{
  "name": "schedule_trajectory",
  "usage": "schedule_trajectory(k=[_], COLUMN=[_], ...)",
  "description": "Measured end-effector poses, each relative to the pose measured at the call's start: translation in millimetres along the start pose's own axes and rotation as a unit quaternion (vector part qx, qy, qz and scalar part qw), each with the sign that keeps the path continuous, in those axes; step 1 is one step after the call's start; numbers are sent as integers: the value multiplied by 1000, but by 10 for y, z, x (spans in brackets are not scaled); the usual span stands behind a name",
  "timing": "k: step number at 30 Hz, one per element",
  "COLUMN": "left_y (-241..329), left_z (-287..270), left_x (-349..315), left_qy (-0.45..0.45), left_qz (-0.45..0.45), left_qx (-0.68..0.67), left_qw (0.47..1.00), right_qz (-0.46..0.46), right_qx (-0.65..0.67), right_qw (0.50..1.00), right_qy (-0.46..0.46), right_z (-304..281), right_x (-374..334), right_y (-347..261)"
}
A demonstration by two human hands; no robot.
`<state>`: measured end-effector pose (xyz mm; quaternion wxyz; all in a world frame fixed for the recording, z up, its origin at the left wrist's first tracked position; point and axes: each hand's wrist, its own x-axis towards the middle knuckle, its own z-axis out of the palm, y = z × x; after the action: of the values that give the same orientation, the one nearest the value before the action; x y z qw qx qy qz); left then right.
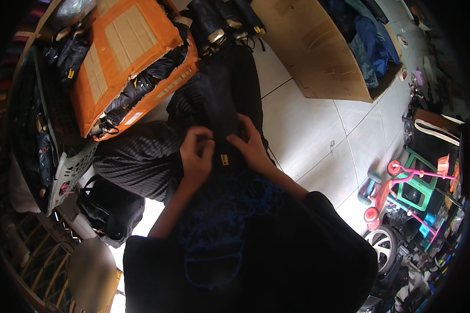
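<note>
A long black folded umbrella (pixel 219 99) lies lengthwise over my lap, with a small yellow tag (pixel 224 159) at its near end. My left hand (pixel 196 156) is curled at the umbrella's left edge, thumb and forefinger pinched together against the dark cloth. On the opposite edge, my right hand (pixel 249 147) grips the umbrella, its thumb over the top and its fingers along the side. Black cloth against dark trousers makes the umbrella's exact outline hard to see.
An orange-taped carton (pixel 122 41) holding black umbrellas stands at far left, beside a grey-green plastic crate (pixel 73 167). More umbrellas (pixel 216 23) lie ahead. At right are an open cardboard box (pixel 318 57) with blue cloth items, and a pink-and-red child's tricycle (pixel 386 193).
</note>
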<state>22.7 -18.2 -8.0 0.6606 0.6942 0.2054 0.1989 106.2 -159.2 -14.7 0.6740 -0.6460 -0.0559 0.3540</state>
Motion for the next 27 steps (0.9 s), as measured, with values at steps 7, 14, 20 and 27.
schedule_trajectory(k=[7,14,20,27], left_y=[-90,-31,-201,-82], left_z=[-71,-5,-182,-288], left_x=[-60,-168,-269,-254], left_qy=[-11,-99,-245,-370], left_qz=[-315,-264,-351,-307], left_qx=[-165,-107,-37,-19], left_qw=[935,954,903,876], right_qz=[-34,73,75,135], right_qx=[-100,-26,-127,-71], right_qw=[989,991,970,969], right_qy=[-99,-107,-194,-193], right_z=[66,46,-25,-133], right_x=[-194,26,-47,-245], right_y=[95,-227,-50,57])
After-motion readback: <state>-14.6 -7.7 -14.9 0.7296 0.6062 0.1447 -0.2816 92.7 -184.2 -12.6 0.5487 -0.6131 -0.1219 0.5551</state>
